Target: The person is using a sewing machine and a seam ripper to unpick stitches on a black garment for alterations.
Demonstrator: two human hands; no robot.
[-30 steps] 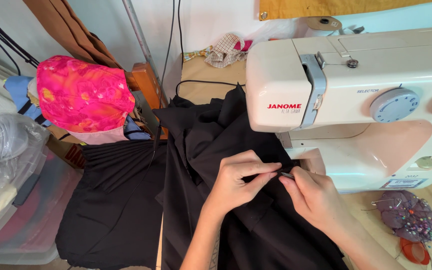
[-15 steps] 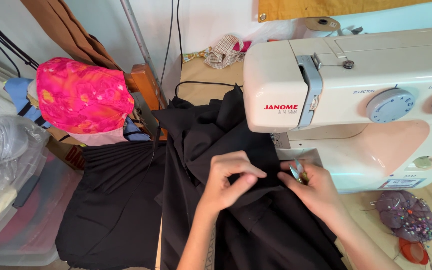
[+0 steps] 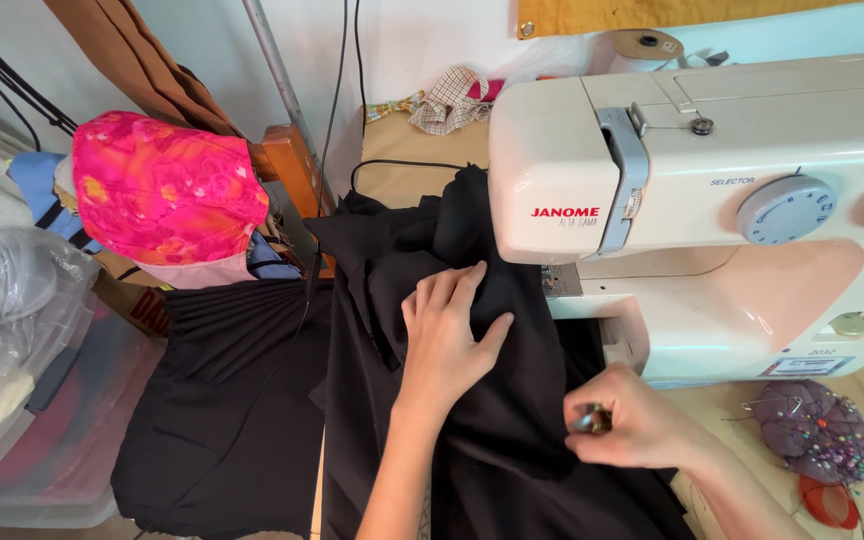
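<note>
A white plastic sewing machine (image 3: 712, 200) stands on the tan wooden table (image 3: 407, 165) at the right. Black woven fabric (image 3: 472, 420) lies on the table left of the machine, reaching under its needle end and hanging over the table's left edge. The left hand (image 3: 447, 335) lies flat on this fabric, just before the machine's needle end. The right hand (image 3: 627, 425) sits on the fabric nearer the person, to the right of the left hand, before the machine's base. A purple round pincushion (image 3: 812, 430) lies on the table right of the right hand. A pink patterned cloth bundle (image 3: 162, 195) sits left of the table, above a clear plastic storage bin (image 3: 62, 440) at the lower left. Crumpled checked cloth scraps (image 3: 447, 100) lie at the table's far edge, behind the machine's left end.
</note>
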